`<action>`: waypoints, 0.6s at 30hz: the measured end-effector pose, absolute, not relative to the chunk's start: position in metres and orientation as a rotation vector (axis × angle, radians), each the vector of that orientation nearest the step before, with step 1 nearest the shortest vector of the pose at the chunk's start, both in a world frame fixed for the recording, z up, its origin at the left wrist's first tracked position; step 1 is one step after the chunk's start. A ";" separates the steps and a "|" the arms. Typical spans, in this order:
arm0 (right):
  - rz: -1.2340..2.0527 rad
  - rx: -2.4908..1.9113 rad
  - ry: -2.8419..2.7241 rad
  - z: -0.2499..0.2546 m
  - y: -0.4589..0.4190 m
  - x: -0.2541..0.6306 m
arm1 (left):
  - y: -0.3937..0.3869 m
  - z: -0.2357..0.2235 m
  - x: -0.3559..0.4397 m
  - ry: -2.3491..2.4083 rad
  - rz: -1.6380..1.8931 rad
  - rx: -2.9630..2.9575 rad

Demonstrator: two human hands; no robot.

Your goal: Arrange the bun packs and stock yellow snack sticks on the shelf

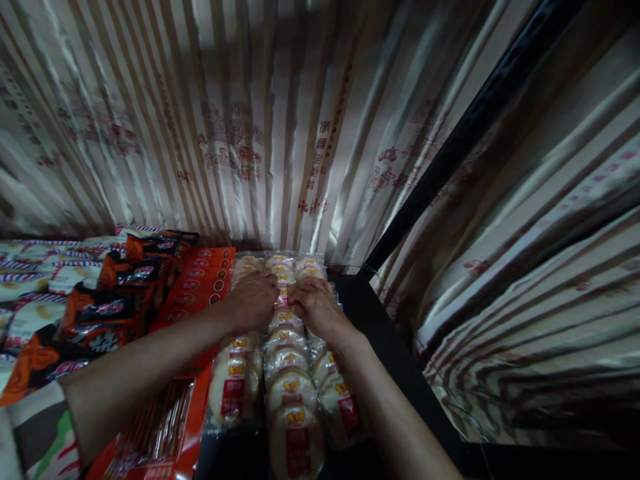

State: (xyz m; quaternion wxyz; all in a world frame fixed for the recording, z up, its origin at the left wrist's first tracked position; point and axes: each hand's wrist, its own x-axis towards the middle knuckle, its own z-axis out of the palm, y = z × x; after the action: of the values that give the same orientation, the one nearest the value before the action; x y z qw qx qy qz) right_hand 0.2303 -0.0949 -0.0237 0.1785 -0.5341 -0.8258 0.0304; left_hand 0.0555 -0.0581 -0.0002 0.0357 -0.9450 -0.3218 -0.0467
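Pleated beige-and-brown striped curtains with red printed motifs (250, 127) behind; slanted black post (450, 143) at right; flat black table surface (367, 327); dim light, shadowed right corner.

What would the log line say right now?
left hand: fingers at middle row of wrapped crackers | right hand: fingers at same row | beside: orange packets | behind: patterned curtain

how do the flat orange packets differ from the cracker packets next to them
The orange packets are printed, the front one with a clear window showing brown sticks; the cracker packets are mostly clear, showing pale round crackers. The orange packets form one row, the cracker packets three. Both lie overlapped.
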 end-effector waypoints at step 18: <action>0.111 -1.481 -2.298 -0.025 -0.095 0.232 | -0.065 -0.007 0.065 -1.015 0.063 -2.870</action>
State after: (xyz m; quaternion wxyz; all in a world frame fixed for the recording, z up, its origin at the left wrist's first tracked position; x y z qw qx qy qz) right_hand 0.2316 -0.0950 -0.0246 0.2014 -0.5302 -0.8226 0.0398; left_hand 0.0646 -0.0647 -0.0072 0.0483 -0.9414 -0.3331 0.0206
